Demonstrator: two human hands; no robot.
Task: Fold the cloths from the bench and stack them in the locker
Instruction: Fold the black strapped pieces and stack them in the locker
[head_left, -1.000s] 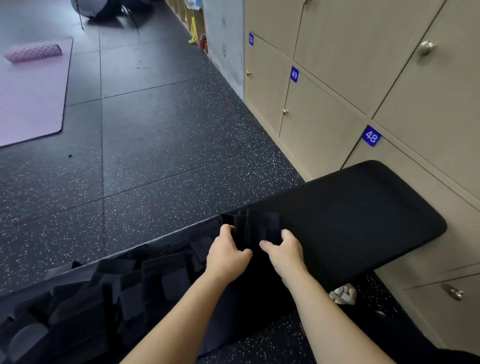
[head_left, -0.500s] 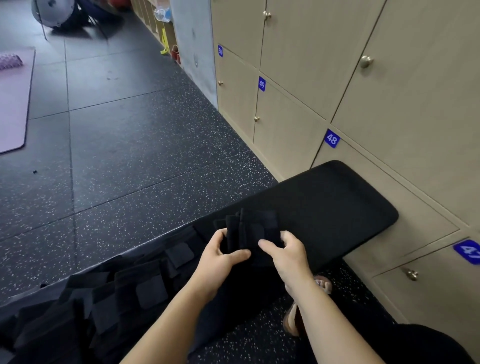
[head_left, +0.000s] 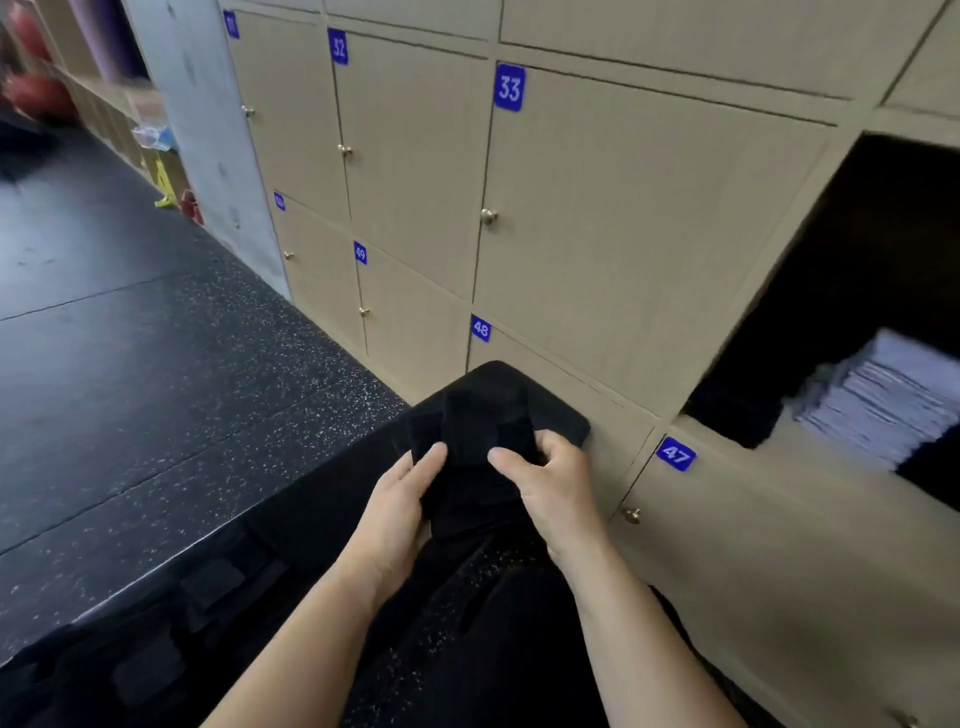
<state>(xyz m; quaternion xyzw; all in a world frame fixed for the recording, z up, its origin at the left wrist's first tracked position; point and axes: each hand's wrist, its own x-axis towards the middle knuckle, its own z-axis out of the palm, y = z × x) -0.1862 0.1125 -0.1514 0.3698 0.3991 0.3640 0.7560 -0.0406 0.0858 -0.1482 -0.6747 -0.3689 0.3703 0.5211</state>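
Head camera looks down, close over both hands, facing lockers (head_left: 597, 234).

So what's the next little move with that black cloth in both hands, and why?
Probably carry the black cloth to the right, toward the open locker. The left hand and the right hand both grip it as a compact folded bundle, and the locker stands open with a pale stack inside.

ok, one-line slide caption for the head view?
Folded black cloth gripped by left hand and right hand at the bench end, near an open locker holding a pale stack.
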